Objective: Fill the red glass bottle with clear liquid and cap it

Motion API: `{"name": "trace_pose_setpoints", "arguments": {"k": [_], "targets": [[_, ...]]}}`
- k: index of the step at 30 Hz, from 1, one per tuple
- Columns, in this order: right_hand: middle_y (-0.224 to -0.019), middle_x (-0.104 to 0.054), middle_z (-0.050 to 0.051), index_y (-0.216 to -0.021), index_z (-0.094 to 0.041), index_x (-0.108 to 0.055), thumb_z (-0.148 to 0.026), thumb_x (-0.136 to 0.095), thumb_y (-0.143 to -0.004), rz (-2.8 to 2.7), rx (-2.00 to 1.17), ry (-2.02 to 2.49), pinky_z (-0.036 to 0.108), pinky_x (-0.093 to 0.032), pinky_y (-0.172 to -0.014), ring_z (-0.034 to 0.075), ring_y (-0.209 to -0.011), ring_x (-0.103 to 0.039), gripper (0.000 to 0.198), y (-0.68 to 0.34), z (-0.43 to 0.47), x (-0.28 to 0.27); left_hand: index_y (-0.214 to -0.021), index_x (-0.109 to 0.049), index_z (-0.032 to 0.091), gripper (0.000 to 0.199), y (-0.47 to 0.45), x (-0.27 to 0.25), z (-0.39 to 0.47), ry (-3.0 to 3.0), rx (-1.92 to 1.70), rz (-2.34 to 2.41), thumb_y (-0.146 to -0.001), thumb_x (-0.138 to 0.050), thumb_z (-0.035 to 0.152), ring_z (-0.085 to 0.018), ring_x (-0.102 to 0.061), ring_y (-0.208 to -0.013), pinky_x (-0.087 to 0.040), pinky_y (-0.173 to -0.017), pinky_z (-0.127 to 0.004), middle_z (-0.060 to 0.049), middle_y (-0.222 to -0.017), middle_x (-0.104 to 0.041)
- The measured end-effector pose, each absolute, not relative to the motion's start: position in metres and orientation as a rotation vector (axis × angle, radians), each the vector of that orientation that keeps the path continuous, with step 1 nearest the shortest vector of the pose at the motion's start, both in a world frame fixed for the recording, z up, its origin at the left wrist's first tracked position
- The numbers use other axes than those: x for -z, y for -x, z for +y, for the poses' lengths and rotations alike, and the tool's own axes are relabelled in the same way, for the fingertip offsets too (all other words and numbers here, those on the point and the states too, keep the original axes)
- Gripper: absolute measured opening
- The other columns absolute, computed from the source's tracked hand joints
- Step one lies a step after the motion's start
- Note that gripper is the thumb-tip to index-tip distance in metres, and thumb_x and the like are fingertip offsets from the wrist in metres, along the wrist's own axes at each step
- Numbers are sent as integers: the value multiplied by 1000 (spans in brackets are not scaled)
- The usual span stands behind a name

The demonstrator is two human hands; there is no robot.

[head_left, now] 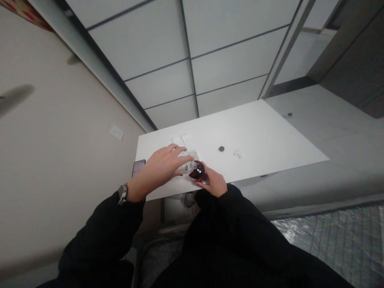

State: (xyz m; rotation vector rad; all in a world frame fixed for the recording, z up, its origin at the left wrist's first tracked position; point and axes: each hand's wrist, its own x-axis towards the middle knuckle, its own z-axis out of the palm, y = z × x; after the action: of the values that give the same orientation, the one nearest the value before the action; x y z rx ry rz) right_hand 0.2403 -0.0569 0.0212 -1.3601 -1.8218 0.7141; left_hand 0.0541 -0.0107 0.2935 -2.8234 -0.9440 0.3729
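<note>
My left hand (163, 166) reaches across the near edge of a white table (270, 140), its fingers on a clear plastic wrapper or small clear container (186, 160). My right hand (213, 183) sits just beside it and grips a small dark red round object (197, 170). The red object touches the clear item under my left fingers. Both arms wear black sleeves, and a watch (122, 193) is on my left wrist.
A phone (138, 166) lies at the table's near left corner. A small dark round cap (221, 149) and a small white piece (237, 153) rest mid-table; more clear wrapping (180, 139) lies farther back. A beige wall with a socket (117, 132) stands left.
</note>
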Motion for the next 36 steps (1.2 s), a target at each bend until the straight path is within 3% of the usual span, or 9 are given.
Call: {"name": "trace_pose_setpoints", "arguments": {"k": [10, 18, 26, 36], "targets": [[-147, -68, 15, -166, -23, -35, -50, -83, -85, -1828, -723, 1361, 49, -58, -106, 35, -127, -70, 97, -240, -57, -24, -139, -63, 30, 56, -49, -288, -11, 2864, -271, -965, -88, -84, 28, -32, -58, -134, -55, -105, -45, -14, -150, -57], [-149, -66, 14, -167, -26, -32, -49, -84, -85, -1812, -709, 1342, 51, -58, -106, 34, -127, -70, 99, -239, -57, -20, -137, -66, 29, 52, -46, -285, -6, 2895, -232, -872, -87, -84, 29, -32, -58, -127, -53, -104, -46, -14, -141, -63], [-148, -66, 16, -166, -24, -33, -48, -85, -85, -1819, -727, 1352, 51, -58, -107, 35, -129, -70, 100, -237, -56, -19, -124, -68, 24, 50, -47, -284, -5, 2866, -245, -848, -80, -90, 32, -33, -60, -122, -53, -102, -46, -13, -139, -66], [-149, -66, 15, -166, -27, -33, -46, -84, -85, -1805, -737, 1330, 52, -58, -107, 35, -129, -70, 98, -238, -56, -21, -126, -67, 24, 49, -45, -283, -5, 2894, -182, -845, -83, -88, 35, -32, -60, -121, -54, -102, -46, -12, -144, -65]]}}
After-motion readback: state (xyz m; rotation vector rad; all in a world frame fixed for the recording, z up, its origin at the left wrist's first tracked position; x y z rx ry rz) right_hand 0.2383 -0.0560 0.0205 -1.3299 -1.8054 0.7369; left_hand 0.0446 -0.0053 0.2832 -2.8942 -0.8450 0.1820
